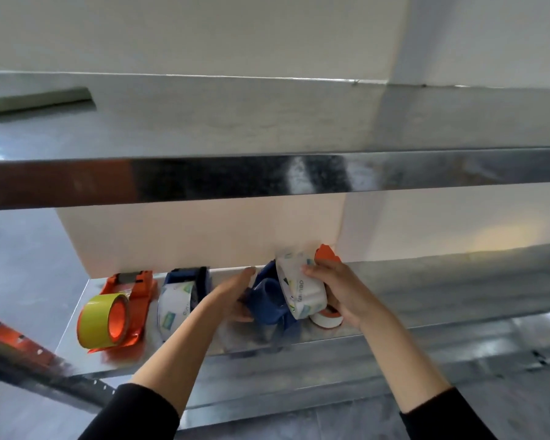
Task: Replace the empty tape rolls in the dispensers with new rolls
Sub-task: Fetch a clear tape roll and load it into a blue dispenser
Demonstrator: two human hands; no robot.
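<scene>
Left orange dispenser: we see it lying flat, yellow roll mounted.
Left blue dispenser: just beside it, carrying a printed roll.
Middle blue dispenser: we find it tilted, second printed roll against it.

Stockroom: galvanised steel shelving

The left hand is gripping a blue dispenser on the shelf while the right hand is holding a white tape roll against it.
</scene>
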